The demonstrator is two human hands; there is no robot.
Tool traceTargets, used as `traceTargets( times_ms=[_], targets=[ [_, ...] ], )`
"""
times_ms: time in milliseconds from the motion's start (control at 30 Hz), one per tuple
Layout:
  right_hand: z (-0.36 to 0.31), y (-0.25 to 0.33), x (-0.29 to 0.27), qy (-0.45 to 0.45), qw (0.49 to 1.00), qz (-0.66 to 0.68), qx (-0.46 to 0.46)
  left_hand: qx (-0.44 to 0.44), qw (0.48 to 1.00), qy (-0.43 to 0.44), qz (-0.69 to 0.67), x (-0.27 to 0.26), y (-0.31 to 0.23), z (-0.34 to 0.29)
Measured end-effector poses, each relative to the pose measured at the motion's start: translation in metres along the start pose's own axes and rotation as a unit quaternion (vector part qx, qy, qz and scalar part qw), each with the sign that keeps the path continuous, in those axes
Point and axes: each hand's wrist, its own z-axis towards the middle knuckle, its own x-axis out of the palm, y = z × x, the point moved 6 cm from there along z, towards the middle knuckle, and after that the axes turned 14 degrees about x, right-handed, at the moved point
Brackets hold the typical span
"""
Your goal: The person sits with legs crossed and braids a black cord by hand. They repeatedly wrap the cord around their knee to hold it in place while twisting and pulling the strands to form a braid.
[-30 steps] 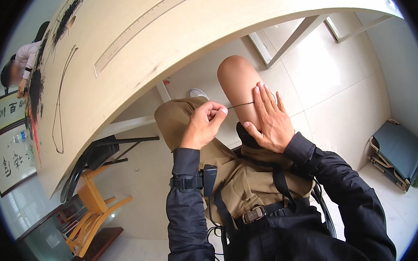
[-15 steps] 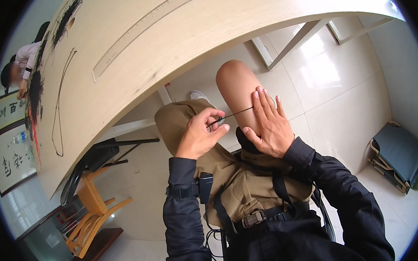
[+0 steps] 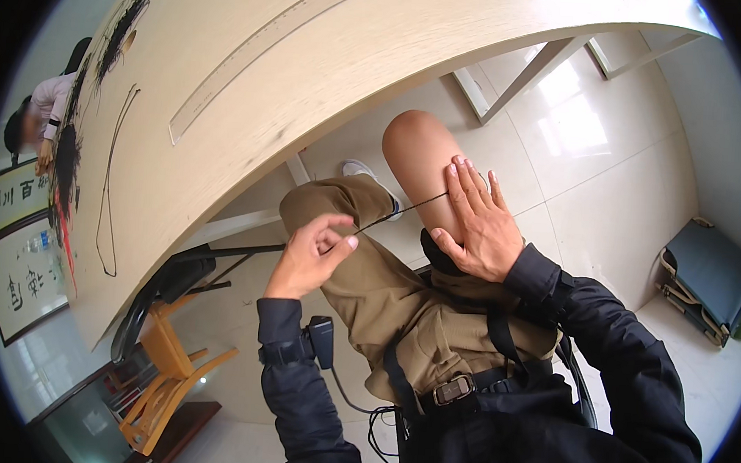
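Observation:
A thin black cord stretches taut between my two hands. Its left end meets the pinched thumb and fingers of my left hand, out over the left trouser leg. My right hand lies flat on the bare right thigh, fingers extended, and the cord's other end runs in under it. The part beneath the palm is hidden. Tan cloth covers my left leg and lap.
Ahead, a pale curved table holds a clear ruler, a looped dark cord and bundles of black strands. Another person sits at its far left. A wooden chair and folded blue-grey frame stand beyond.
My left hand has moved left and slightly down, away from the right hand, and a longer stretch of cord now shows. The right hand stays flat on the thigh.

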Motion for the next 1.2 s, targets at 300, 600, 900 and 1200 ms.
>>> traceTargets(
  times_ms=[300,600,900,1200],
  targets=[
    [0.001,0.011,0.006,-0.002,1.0,0.009,-0.02,0.062,0.984,-0.102,0.133,0.046,-0.012,0.056],
    [0.001,0.011,0.004,-0.002,1.0,0.023,-0.021,-0.017,0.992,-0.069,0.106,0.036,0.018,0.042],
    [0.002,0.012,0.005,-0.004,1.0,0.02,-0.023,0.014,0.998,-0.057,0.017,0.054,0.018,0.048],
    [0.004,0.013,0.006,-0.004,1.0,0.007,-0.019,0.077,0.987,-0.098,-0.103,0.069,0.022,0.052]
  ],
)
